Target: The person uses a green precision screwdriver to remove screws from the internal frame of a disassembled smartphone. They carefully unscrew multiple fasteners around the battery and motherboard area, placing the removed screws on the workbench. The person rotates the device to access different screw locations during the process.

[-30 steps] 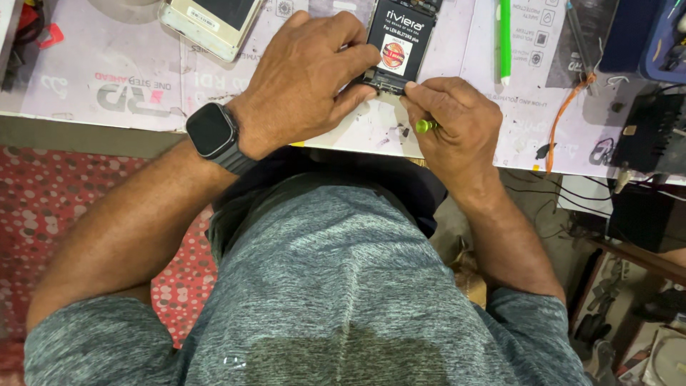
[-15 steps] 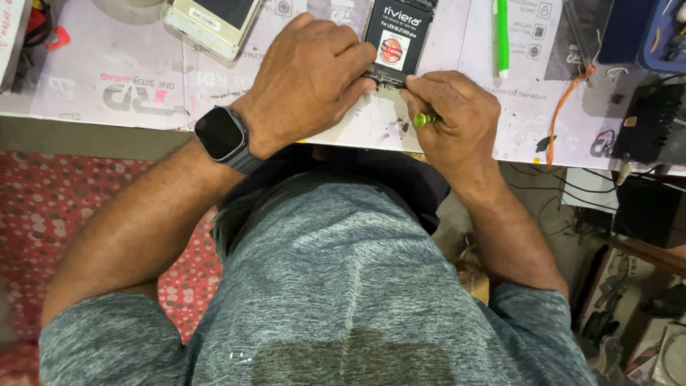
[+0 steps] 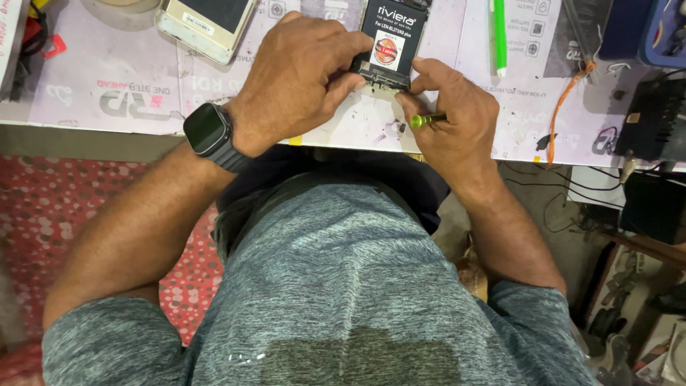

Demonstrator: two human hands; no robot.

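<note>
Workbench [image 3: 128, 107] under printed mat, left hand [image 3: 300, 78] gripping black battery [image 3: 389, 43], right hand [image 3: 450, 118] holding green tool [image 3: 426, 120], red carpet [image 3: 43, 214] below.

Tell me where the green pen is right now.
In the head view, the green pen lies on the work mat at the top, right of the black battery and beyond the right hand, touching neither.

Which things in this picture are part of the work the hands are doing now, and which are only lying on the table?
In the work:
- left hand gripping the black battery
- right hand holding the small green tool at the battery's lower edge

Only lying about:
- pale phone
- green pen
- orange cable
- black box
</note>
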